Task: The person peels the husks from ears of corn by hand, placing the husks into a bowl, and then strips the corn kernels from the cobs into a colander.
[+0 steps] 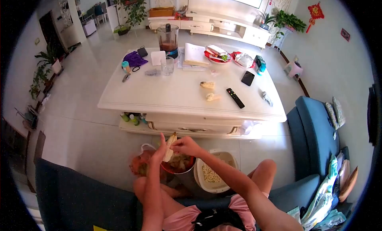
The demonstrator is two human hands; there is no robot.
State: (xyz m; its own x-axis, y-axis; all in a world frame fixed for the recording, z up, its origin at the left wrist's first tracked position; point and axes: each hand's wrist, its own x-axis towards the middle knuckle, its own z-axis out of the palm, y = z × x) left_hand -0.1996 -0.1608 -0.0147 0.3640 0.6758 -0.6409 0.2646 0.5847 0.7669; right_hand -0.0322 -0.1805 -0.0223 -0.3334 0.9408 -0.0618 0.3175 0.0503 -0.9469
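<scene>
A pale corn cob (pixel 170 145) stands tilted in my left hand (pixel 158 150), which grips it from the left side with straight fingers. My right hand (pixel 185 145) is closed, its fingertips pressed to the right side of the same cob. Whether loose kernels are in those fingertips is too small to tell. Below both hands stands a bin (pixel 189 170) with husks or scraps in it. Just right of it, partly behind my right forearm, a cream plastic basket (pixel 203 186) holds loose corn kernels (pixel 211 174).
Ahead is a white coffee table (pixel 171 96) with two corn pieces (pixel 207 85), a black remote (pixel 235 98), a phone (pixel 247 78), a glass mug (pixel 167 66) and a blender (pixel 168 40). A reddish plastic bag (pixel 139 163) lies left of the bin. A blue sofa (pixel 87 195) surrounds me.
</scene>
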